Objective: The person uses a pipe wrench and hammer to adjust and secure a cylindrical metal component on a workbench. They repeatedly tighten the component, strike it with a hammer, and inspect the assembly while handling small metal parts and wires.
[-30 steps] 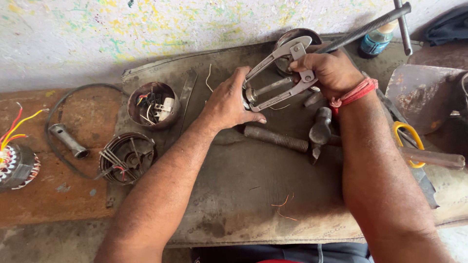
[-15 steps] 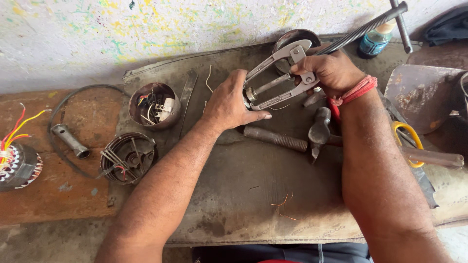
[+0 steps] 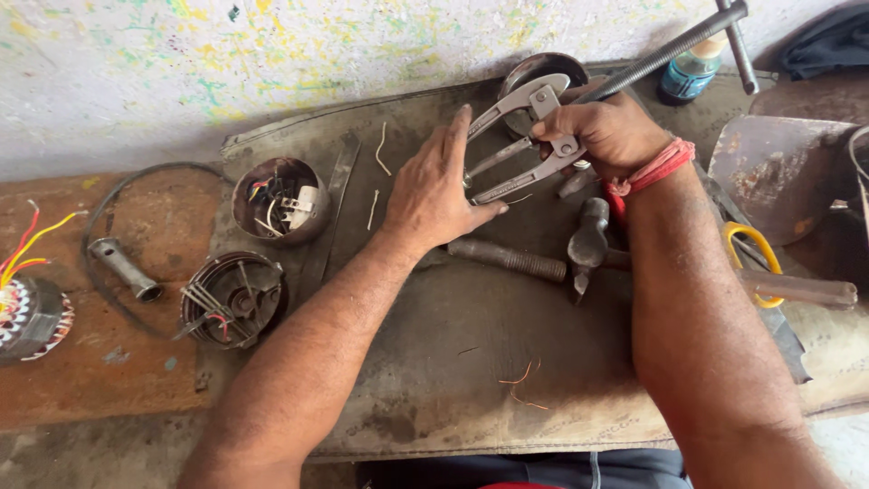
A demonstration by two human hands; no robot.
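Observation:
A metal two-arm puller (image 3: 520, 145) with a long threaded screw (image 3: 665, 47) lies over the far middle of a dark metal sheet (image 3: 471, 362). My right hand (image 3: 608, 131), with a red thread on the wrist, grips the puller at its cross head. My left hand (image 3: 439, 186) is wrapped around the puller's claw ends; what sits under the palm is hidden. Behind the puller stands a round metal cup (image 3: 543, 71).
A hammer (image 3: 590, 243) and a knurled rod (image 3: 507, 258) lie just in front of my hands. Left are a round can of wire bits (image 3: 279, 199), a motor end cover (image 3: 233, 299), a socket (image 3: 125, 270) and a wound stator (image 3: 27, 312). Yellow-handled scissors (image 3: 756, 258) and a blue bottle (image 3: 688, 72) are right.
The puller's claw end has shifted slightly away from me and my left hand has slid over it, fingers now stretched out along the arms. My right hand keeps its grip.

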